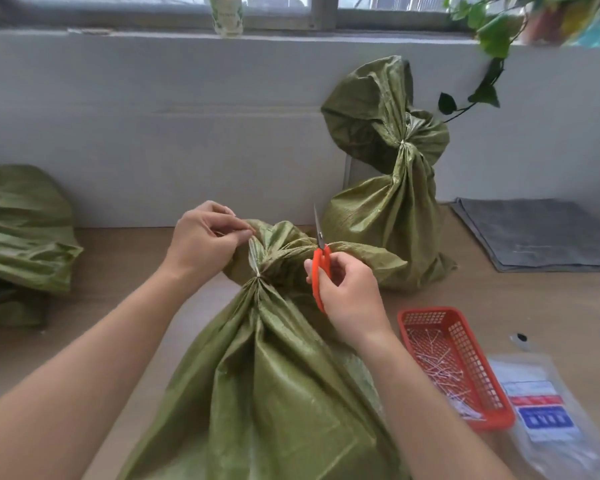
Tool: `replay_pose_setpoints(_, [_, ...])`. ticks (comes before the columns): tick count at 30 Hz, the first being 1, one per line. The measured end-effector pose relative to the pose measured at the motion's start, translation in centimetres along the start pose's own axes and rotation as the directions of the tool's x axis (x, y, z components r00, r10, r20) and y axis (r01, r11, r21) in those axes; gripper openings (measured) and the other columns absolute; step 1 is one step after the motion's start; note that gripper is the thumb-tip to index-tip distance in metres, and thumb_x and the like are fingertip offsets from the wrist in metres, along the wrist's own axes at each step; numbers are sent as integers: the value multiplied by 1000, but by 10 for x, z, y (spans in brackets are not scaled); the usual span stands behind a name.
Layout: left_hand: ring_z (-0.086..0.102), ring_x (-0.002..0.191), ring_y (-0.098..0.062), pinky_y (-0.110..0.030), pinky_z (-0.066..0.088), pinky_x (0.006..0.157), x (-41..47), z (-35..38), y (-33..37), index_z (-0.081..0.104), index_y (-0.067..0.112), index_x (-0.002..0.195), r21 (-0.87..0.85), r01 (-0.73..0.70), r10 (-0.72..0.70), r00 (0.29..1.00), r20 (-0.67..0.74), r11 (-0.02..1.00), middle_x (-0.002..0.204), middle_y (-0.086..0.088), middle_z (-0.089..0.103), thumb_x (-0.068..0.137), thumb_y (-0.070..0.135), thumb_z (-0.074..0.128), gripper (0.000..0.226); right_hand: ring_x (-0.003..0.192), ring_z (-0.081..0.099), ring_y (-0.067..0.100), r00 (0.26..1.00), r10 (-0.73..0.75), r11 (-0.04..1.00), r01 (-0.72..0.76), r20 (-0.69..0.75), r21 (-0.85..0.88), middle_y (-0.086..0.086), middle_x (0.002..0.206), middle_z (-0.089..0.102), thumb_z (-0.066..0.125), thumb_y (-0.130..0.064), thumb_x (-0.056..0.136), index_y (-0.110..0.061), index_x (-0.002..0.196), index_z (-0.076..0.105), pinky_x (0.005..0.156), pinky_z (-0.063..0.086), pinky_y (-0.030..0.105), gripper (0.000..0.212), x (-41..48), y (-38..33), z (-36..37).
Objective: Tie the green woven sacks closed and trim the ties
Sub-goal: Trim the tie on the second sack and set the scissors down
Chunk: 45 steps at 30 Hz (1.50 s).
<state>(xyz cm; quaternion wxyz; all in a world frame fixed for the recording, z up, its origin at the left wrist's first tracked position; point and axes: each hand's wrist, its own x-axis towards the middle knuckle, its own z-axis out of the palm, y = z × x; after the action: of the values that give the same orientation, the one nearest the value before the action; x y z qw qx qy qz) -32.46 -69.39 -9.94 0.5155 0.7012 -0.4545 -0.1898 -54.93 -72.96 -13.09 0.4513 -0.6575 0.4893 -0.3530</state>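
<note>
The near sack (267, 358) lies on the counter (118, 258) right in front of the person. Its neck is gathered tight and cinched by a thin pale tie (258, 271). The left hand (205, 237) is up and to the left of that neck, fingers curled, thumb and fingertips pinching the tie's free end and holding it taut above the knot. The right hand (347, 292) sits just right of the neck, over the sack's flared mouth. It is wrapped round the orange handles of the scissors (321, 268), whose blades point straight up, apart from the tie.

A second sack (388, 188) stands behind, against the wall, already tied at the neck. A third sack (18, 230) slumps at the far left. To the right of the near sack is a red basket (426, 311) holding pale tie pieces (437, 362). A clear plastic packet (541, 407) lies beside it, and a folded grey cloth (541, 233) farther back.
</note>
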Motion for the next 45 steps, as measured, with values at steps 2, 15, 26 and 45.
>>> replay_pose_setpoints(2, [67, 96, -22, -40, 58, 93, -20, -9, 18, 83, 28, 76, 20, -74, 72, 996, 53, 997, 99, 2, 64, 80, 11, 87, 19, 75, 71, 26, 998, -26, 999, 28, 56, -43, 3, 80, 76, 68, -46, 97, -20, 88, 68, 75, 59, 49, 28, -21, -2, -9])
replay_pose_setpoints(15, [63, 84, 2, -16, 55, 82, -125, -27, 78, 82, 13, 88, -99, -178, 184, 981, 55, 979, 99, 3, 59, 79, 6, 86, 12, 102, 65, 24, 909, -205, 692, 397, 363, -603, -3, 111, 67, 54, -49, 101, -25, 115, 56, 82, 54, 42, 28, -139, -2, -59])
replay_pose_setpoints(26, [69, 97, -20, -32, 61, 90, -164, -35, 97, 83, 7, 88, -123, -207, 216, 974, 67, 971, 106, -9, 67, 79, 2, 85, 11, 107, 67, 27, 937, -208, 574, 348, 280, -741, 1, 113, 67, 46, -52, 103, -22, 115, 54, 83, 52, 40, 33, -182, -26, -67])
replay_pose_setpoints(45, [66, 99, -25, -41, 59, 92, -190, -37, 110, 84, 11, 87, -99, -226, 235, 968, 88, 969, 107, -12, 64, 79, 4, 86, 11, 102, 68, 24, 927, -254, 550, 374, 277, -747, -2, 108, 66, 44, -54, 102, -25, 116, 52, 82, 56, 38, 33, -204, -37, -70])
